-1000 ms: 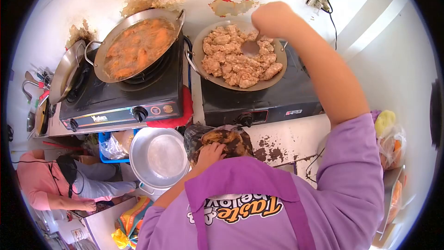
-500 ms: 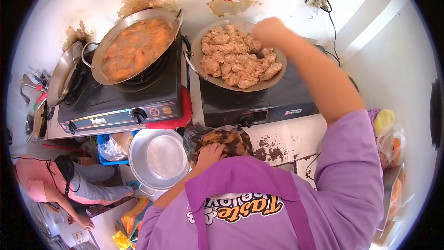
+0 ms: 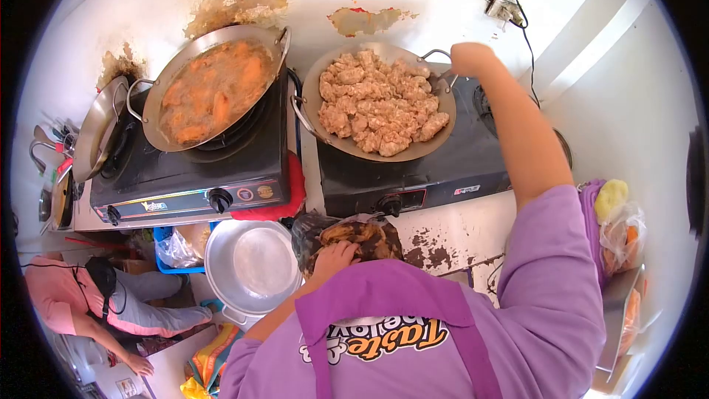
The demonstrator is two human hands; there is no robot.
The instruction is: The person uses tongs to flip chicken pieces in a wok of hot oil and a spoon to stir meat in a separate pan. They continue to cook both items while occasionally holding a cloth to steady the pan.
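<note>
My right hand (image 3: 474, 60) is closed at the right rim of a wide metal pan (image 3: 316, 118). A dark-ended cooking utensil (image 3: 442, 80) extends from its fingers over that rim, its handle hidden in my grip. Battered raw-looking meat pieces (image 3: 380, 103) are heaped in the pan, which sits on a black gas stove (image 3: 354, 186). Below the stove, my left hand (image 3: 337, 257) lies with fingers extended on a dark plastic bag (image 3: 306, 235) with brown, blackened contents. The apron bib partly hides the bag.
At left, a second pan (image 3: 151, 114) of orange-brown pieces frying in oil stands on another burner (image 3: 185, 196). A large aluminium basin (image 3: 221, 251) is beside the bag. Another person (image 3: 59, 295) is at lower left. Produce bags (image 3: 620, 233) hang at right.
My right hand has moved right from above the meat to the pan's rim, and the utensil's dark end has come out of the meat. The left hand stays on the bag.
</note>
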